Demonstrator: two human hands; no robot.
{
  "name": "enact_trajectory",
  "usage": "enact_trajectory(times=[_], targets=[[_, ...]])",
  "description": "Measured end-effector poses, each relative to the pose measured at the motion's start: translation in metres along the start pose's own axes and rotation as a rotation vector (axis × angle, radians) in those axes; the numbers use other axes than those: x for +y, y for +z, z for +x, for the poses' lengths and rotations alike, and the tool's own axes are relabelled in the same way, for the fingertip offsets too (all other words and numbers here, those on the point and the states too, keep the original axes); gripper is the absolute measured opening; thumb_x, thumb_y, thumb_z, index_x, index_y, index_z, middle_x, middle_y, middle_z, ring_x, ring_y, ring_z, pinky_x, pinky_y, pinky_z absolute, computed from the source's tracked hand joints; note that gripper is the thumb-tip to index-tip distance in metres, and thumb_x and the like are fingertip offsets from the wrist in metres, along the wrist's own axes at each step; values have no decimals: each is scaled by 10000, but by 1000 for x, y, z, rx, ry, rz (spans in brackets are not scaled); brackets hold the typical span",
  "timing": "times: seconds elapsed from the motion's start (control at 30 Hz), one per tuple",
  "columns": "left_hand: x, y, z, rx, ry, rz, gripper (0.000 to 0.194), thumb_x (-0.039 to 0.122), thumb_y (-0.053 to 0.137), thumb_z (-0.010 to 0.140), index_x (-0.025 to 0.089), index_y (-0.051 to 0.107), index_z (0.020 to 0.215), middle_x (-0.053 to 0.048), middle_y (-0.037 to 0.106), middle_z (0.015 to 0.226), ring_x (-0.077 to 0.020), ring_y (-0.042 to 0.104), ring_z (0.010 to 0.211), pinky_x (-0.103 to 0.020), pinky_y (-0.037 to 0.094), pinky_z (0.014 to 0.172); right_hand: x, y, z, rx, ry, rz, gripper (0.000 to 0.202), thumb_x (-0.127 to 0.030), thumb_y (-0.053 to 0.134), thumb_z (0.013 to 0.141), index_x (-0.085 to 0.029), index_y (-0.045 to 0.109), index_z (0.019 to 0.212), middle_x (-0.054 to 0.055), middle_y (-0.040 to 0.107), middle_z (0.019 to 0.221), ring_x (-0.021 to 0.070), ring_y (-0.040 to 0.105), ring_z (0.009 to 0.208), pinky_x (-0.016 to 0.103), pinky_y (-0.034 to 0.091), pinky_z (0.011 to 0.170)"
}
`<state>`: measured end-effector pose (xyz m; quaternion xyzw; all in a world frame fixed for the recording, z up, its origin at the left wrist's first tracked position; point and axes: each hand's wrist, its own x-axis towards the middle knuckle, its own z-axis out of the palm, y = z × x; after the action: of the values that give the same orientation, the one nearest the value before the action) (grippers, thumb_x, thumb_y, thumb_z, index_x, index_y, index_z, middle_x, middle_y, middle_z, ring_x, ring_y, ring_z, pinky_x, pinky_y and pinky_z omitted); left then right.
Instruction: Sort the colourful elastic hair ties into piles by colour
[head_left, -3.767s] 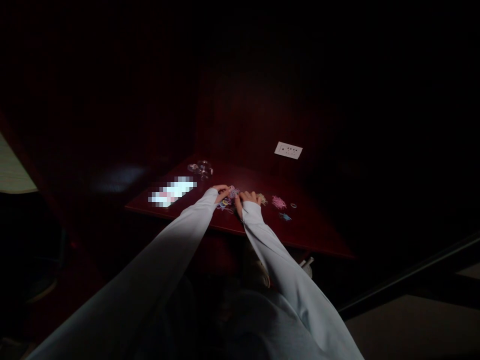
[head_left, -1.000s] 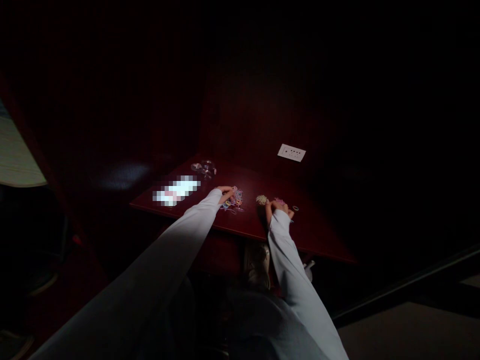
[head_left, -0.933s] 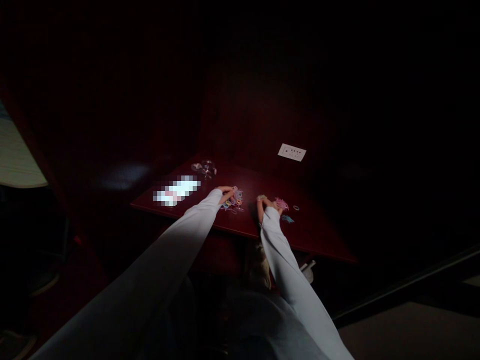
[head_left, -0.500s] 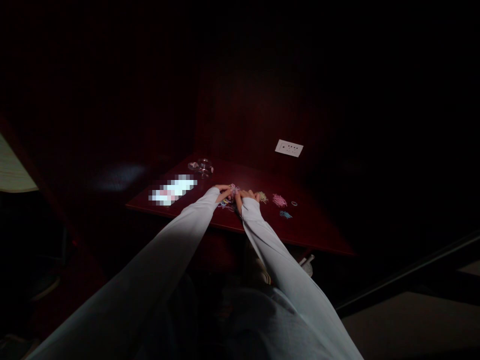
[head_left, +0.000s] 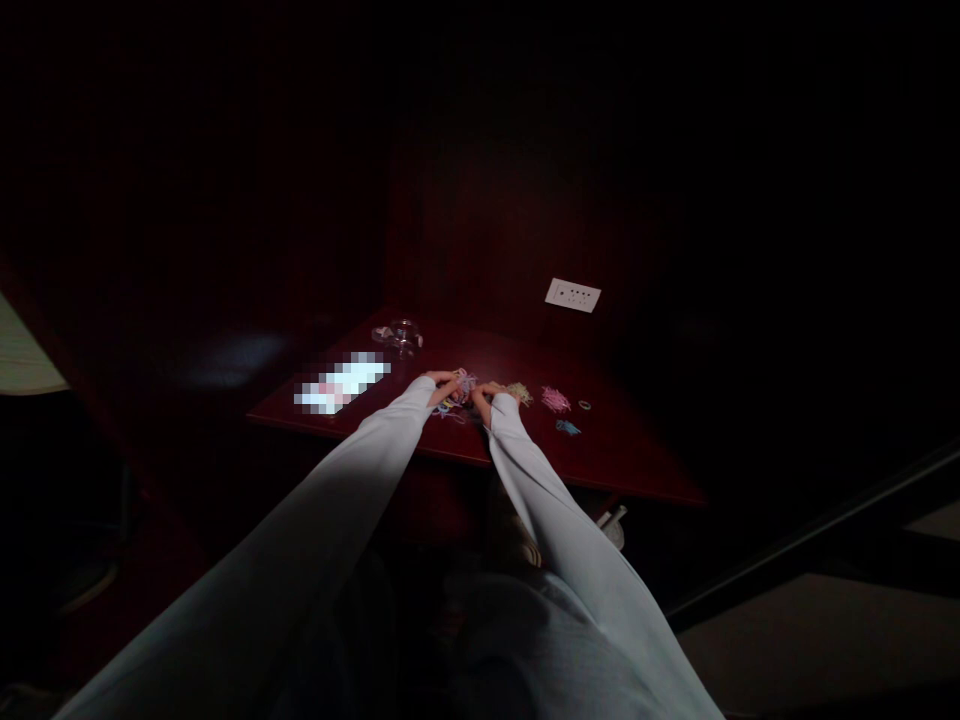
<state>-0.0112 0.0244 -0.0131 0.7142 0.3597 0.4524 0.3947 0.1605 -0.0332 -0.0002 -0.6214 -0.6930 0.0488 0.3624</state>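
Note:
Over a dark red table point(head_left: 600, 450), my left hand point(head_left: 445, 386) and my right hand point(head_left: 486, 394) are close together at a pile of small coloured bands point(head_left: 466, 384), mostly pink and purple. The fingers of both hands are too small and dim to tell whether they grip any. More bands point(head_left: 450, 412), yellow and blue among them, lie below my left hand. Just right of my right hand is a pale yellow heap point(head_left: 520, 394). Farther right are a pink heap point(head_left: 556, 399), a small blue heap point(head_left: 568, 427) and a single greenish ring point(head_left: 585, 405).
A bright, blurred-out rectangle point(head_left: 343, 383) lies on the table's left side. Behind it stands a clear jar point(head_left: 406, 334) with a lid-like piece point(head_left: 382, 335) beside it. A white socket plate point(head_left: 573, 295) is on the back wall.
My right hand has shifted slightly and turned, and more of the pink and purple bands shows between the hands. The whole view has moved a little.

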Motion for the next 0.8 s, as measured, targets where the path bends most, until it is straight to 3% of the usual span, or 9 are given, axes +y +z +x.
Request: enact_trajectory(times=[0.2, 0.37, 0.5, 0.63, 0.8], targets=[[8, -1, -4, 47, -27, 30, 432, 533, 686, 830, 191, 623, 574, -19, 701, 600, -148, 634, 591, -228, 513, 595, 2, 0, -2, 14, 22, 65, 406, -388, 493, 1004, -231, 752, 735, 0, 715, 855, 183, 598, 911, 343, 298, 933], [19, 6, -7, 165, -88, 19, 471, 541, 638, 855, 204, 559, 536, -5, 627, 546, -147, 577, 574, -241, 479, 586, 11, -3, -11, 144, 39, -26, 447, -402, 484, 1018, -220, 703, 673, 0, 703, 815, 181, 589, 905, 351, 285, 932], [21, 6, -9, 243, -78, -34, 445, 548, 619, 838, 208, 571, 555, -14, 608, 556, -151, 549, 573, -255, 441, 570, 48, -43, -27, 282, 104, -163, 401, -413, 474, 1012, -225, 721, 758, 41, 744, 897, 216, 577, 942, 375, 282, 915], [15, 0, -8, 216, -86, -6, 428, 567, 614, 830, 213, 589, 591, 11, 536, 508, -139, 471, 510, -258, 362, 502, 98, -90, -45, 466, 267, -316, 451, -373, 350, 1032, -199, 725, 852, 125, 751, 975, 243, 572, 928, 414, 288, 887], [9, -4, -7, 231, -64, 59, 461, 582, 606, 825, 222, 520, 552, 35, 395, 450, -129, 380, 496, -258, 290, 500, 127, -110, -54, 366, 275, -446, 450, -352, 356, 1024, -178, 726, 836, 159, 719, 862, 254, 557, 861, 444, 302, 856]])
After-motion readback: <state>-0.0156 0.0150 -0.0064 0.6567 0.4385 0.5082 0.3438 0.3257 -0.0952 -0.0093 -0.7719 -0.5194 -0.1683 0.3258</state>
